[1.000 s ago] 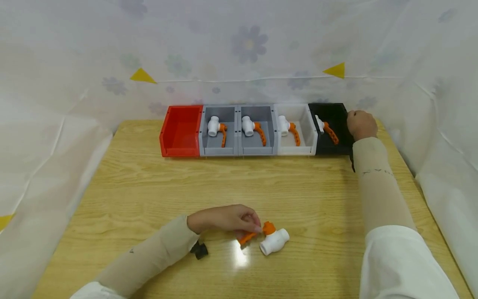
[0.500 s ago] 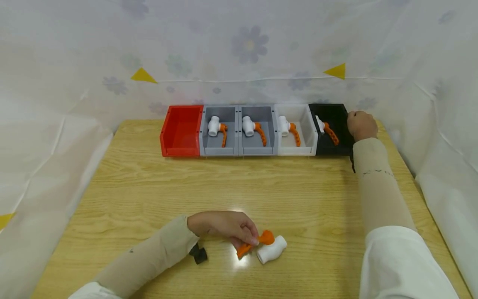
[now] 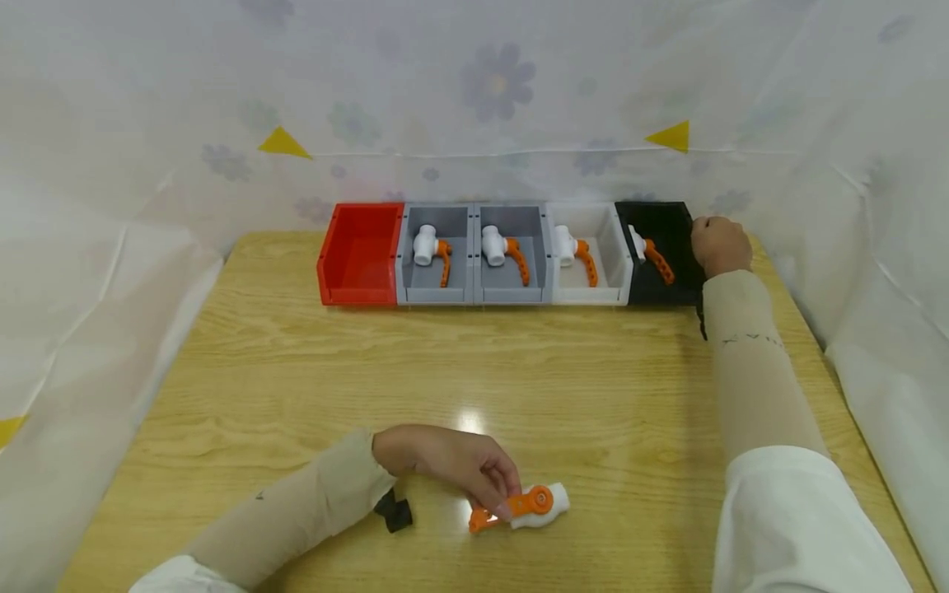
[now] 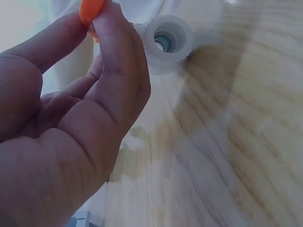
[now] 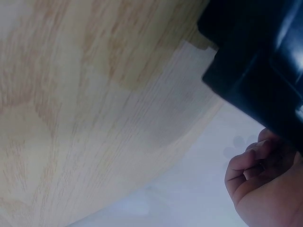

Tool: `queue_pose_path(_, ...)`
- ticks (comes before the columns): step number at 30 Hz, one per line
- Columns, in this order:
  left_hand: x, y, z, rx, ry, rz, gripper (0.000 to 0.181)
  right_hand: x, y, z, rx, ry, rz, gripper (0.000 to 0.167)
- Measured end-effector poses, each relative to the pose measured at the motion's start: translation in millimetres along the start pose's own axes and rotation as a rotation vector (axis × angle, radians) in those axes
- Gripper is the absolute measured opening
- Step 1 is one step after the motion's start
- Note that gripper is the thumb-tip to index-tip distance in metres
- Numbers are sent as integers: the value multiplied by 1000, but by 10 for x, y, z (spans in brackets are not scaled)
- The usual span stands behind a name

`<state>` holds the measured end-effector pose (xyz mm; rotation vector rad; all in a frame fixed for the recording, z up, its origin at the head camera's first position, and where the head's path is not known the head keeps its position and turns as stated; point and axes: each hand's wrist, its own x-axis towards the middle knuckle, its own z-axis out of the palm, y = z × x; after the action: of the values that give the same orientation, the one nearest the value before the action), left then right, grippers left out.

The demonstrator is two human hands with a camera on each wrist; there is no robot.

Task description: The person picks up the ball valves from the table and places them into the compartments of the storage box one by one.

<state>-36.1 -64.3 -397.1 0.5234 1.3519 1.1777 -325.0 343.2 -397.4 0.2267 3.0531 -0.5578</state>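
My left hand point(image 3: 454, 461) pinches the orange handle point(image 3: 511, 508) of a white ball valve point(image 3: 558, 501) low over the table's near part. The handle's round hub faces up over the white body. In the left wrist view, thumb and fingers hold the orange handle point(image 4: 90, 11), and the valve's open round end point(image 4: 166, 43) faces the camera. My right hand point(image 3: 721, 245) stays at the right side of the black bin point(image 3: 678, 292), its fingers curled. The right wrist view shows those curled fingers point(image 5: 244, 168) beside the black bin wall point(image 5: 255, 90), with nothing visible in them.
A row of bins stands at the table's back: red point(image 3: 358, 295), two grey point(image 3: 436, 296) point(image 3: 511, 296), white point(image 3: 589, 295) and black. All but the red one hold a white valve with an orange handle. A white patterned sheet point(image 3: 415, 91) hangs behind and at both sides.
My left hand has drawn slightly nearer and turned the valve, so the handle's hub now faces up over the white body. The right hand has stayed at the black bin.
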Motion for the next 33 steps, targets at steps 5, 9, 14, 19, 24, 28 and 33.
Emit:
queue_pose_path(5, -76, 101, 20, 44, 45, 111, 13, 2, -22, -12, 2, 7, -2, 64)
queue_pose_path(9, -225, 259, -6, 113, 183, 190, 17, 7, -31, -13, -4, 2, -1, 64)
queue_pose_path(14, -547, 549, -65, 245, 363, 255, 21, 36, -12, 14, -9, 6, -4, 63)
queue_pose_path(19, -868, 794, -78, 322, 539, 309, 22, 22, -8, 9, -11, 10, -10, 62)
queue_pose_path(24, -1116, 926, -135, 398, 681, 303, 21, -4, -12, -14, -11, 19, -13, 62)
queue_pose_path(28, -1238, 966, -237, 490, 790, 281, 21, -14, -14, -24, -11, 16, -11, 64)
queue_pose_path(33, -1310, 942, -418, 651, 969, 238, 20, -14, -11, -21, -12, 7, -9, 65)
